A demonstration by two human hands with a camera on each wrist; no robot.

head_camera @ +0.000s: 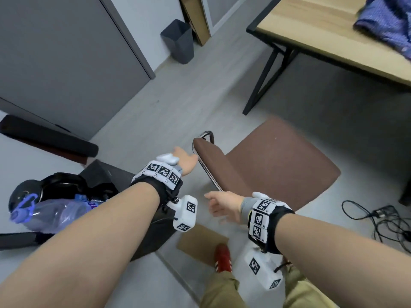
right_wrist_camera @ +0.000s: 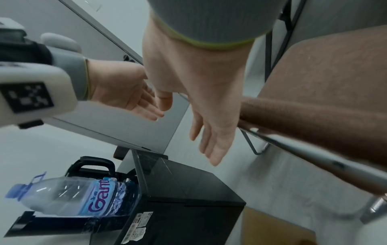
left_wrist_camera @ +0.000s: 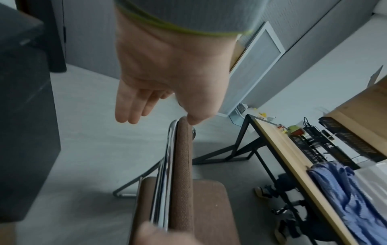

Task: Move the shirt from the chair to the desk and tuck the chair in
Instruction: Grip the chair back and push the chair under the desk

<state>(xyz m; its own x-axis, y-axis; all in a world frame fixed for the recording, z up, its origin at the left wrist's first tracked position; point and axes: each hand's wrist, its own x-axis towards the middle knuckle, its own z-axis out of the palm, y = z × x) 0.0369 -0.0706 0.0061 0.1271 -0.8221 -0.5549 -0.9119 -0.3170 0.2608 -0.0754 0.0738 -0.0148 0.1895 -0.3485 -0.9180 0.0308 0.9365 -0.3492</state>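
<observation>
Shirt (head_camera: 387, 30) placement appears complete: the blue garment lies crumpled on the wooden desk (head_camera: 311, 25), beyond the brown chair (head_camera: 278, 161), so the step in hand is judged to be tucking the chair in. Taking the chair as landmark and going left to right: a black case (head_camera: 142, 218) with a water bottle (head_camera: 51, 214) lying on its far-left side stands on the floor to the left of the chair. The left hand (head_camera: 184, 160) is at the far end of the backrest top edge, fingers extended and relaxed, thumb tip touching the padding; it holds nothing. The right hand (head_camera: 222, 205) is at the near end of the same edge, fingers likewise spread straight, gripping nothing. The seat faces the desk but stands clear of it. The next move likely calls for both hands to close on the backrest and push the chair toward the desk opening, between the black legs.
</observation>
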